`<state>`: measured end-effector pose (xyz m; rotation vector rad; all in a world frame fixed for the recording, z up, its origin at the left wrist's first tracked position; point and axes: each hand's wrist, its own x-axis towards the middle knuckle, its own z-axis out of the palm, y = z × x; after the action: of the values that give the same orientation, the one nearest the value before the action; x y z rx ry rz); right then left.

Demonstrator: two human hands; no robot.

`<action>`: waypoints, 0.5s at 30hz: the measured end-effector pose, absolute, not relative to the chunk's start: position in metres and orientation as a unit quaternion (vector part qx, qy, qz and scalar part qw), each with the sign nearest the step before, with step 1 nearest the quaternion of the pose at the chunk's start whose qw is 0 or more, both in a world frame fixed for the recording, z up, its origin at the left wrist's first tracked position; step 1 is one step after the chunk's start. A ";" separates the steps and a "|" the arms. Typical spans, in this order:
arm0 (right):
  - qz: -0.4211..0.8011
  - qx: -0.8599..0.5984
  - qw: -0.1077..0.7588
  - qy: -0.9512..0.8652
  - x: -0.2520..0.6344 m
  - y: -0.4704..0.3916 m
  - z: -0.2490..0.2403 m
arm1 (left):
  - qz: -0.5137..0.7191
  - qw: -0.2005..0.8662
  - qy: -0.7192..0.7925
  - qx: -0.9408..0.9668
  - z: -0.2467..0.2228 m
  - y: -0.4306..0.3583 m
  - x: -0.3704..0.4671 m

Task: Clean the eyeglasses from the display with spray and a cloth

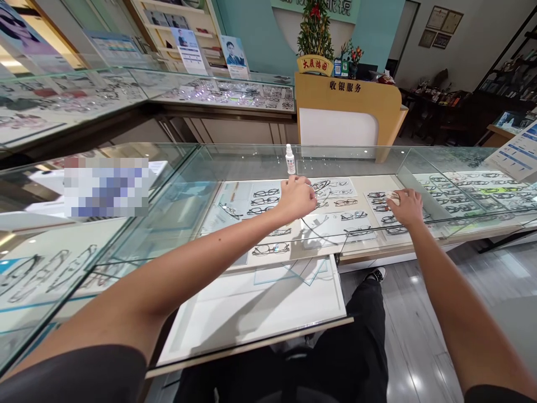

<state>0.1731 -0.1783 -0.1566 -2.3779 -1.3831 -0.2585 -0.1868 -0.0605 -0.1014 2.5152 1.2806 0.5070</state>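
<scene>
My left hand [297,197] reaches out over the glass display counter [235,162], fingers curled, just below a small white spray bottle [290,159] that stands on the glass; I cannot tell whether it grips anything. My right hand [406,206] lies further right on the glass top with fingers bent, touching a small pale item I cannot make out. Under the glass lie several rows of eyeglass frames [265,201] on light trays.
A pulled-out white drawer tray [255,313] sticks out below the counter toward my legs. A yellow cashier desk [348,109] with a potted plant [314,33] stands behind. More glass cases [104,95] run along the left; grey floor lies at right.
</scene>
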 end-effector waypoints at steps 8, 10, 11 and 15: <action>-0.069 -0.857 0.172 -0.480 0.167 -0.180 -0.151 | 0.311 0.191 0.560 0.743 -0.097 -0.039 -0.198; -0.070 -0.858 0.171 -0.480 0.167 -0.180 -0.150 | 0.353 0.136 0.511 0.772 -0.102 -0.048 -0.202; -0.072 -0.859 0.167 -0.479 0.166 -0.180 -0.150 | 0.368 0.101 0.476 0.793 -0.106 -0.054 -0.203; -0.084 -0.862 0.150 -0.477 0.167 -0.180 -0.151 | 0.355 -0.024 0.338 0.871 -0.122 -0.076 -0.206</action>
<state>0.1672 -0.1801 -0.1506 -2.4754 -1.3708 -0.2406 -0.2057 -0.0760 -0.1217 2.7785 1.0779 1.1339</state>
